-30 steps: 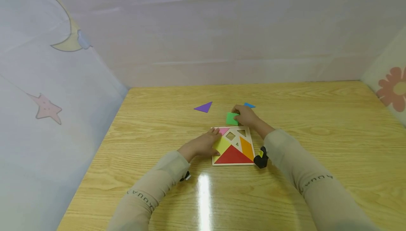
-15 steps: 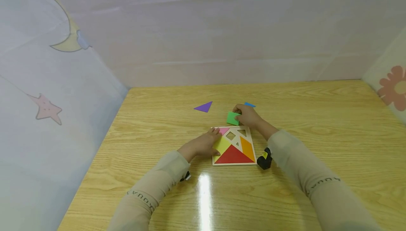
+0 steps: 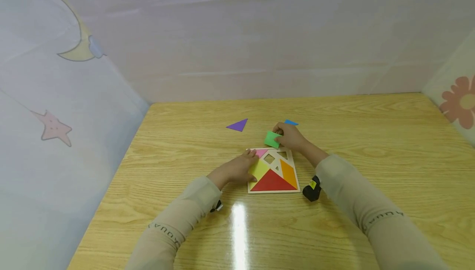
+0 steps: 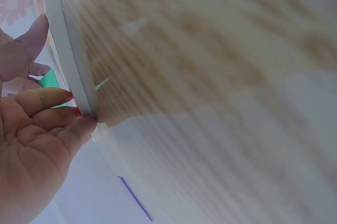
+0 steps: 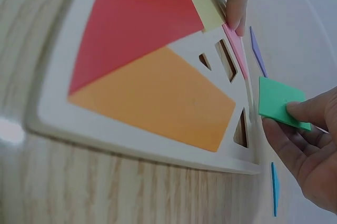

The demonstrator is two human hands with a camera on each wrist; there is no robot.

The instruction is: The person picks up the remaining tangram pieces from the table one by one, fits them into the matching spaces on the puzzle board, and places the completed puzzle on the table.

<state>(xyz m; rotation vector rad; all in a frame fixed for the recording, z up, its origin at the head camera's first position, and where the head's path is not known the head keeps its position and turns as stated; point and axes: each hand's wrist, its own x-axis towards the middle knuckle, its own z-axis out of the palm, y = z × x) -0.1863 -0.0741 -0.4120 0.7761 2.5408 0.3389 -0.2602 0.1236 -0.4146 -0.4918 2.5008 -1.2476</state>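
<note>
The right hand [image 3: 292,137] pinches a green square piece [image 3: 272,139] just beyond the top edge of the wooden puzzle board [image 3: 274,191]; in the right wrist view the thumb lies on top of the green piece [image 5: 279,97] and fingers are beneath it. Red [image 3: 273,180], orange [image 3: 288,174], yellow [image 3: 262,169] and pink [image 3: 261,153] pieces lie in the board, which shows a square opening and two triangular ones. The left hand [image 3: 238,168] rests on the board's left side with fingers spread, partly covering the yellow and pink pieces.
A purple triangle [image 3: 238,125] lies on the table [image 3: 178,138] behind the board. Beyond the right hand is a blue triangle [image 3: 291,122], partly hidden by it. A printed cloth wall [image 3: 274,55] stands behind the table.
The right forearm has swung slightly outward to the right, and the green piece has tilted a little in the fingers. The left hand holds its place.
</note>
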